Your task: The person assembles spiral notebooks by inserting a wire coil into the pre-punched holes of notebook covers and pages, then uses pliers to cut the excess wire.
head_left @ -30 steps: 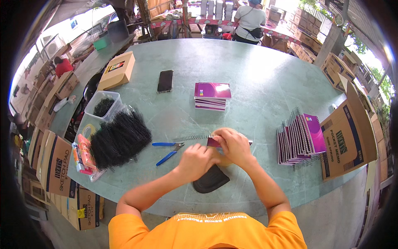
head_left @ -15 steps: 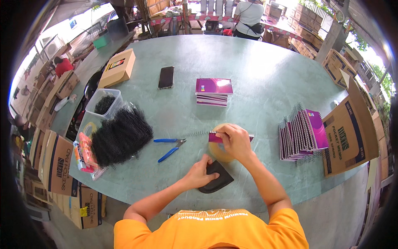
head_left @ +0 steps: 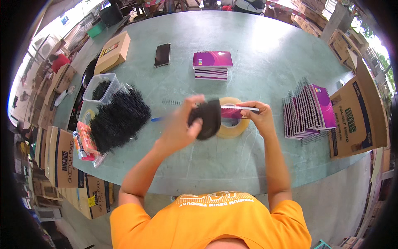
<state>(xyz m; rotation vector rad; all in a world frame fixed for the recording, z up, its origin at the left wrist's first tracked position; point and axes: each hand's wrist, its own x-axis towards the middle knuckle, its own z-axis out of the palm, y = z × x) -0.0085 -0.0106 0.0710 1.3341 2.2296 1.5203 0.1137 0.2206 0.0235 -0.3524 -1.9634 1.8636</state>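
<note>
My left hand [head_left: 178, 129], blurred by motion, grips a dark, round-cornered flat pad [head_left: 210, 120] whose kind I cannot make out. The pad stands against the left end of a small purple notebook [head_left: 230, 112]. My right hand [head_left: 260, 118] pinches that notebook by its right end, over a roll of clear tape [head_left: 232, 132] lying on the table. A thin dark wire coil [head_left: 176, 101] sticks out leftward beyond the pad. Beside my left hand, one blue handle of the cutting pliers [head_left: 156, 119] shows; their other parts are hidden.
Black wire coils [head_left: 120, 120] lie heaped at left, beside a clear plastic tub [head_left: 101, 89]. Purple notebooks [head_left: 212, 65] are stacked at the far middle, near a phone [head_left: 162, 55]. More coil-bound notebooks [head_left: 306, 112] stand at right by an open carton [head_left: 358, 118].
My left hand has lifted the dark pad from the table up to the notebook's left end. My right hand has shifted from the notebook's left part to its right end. The view has tilted down.
</note>
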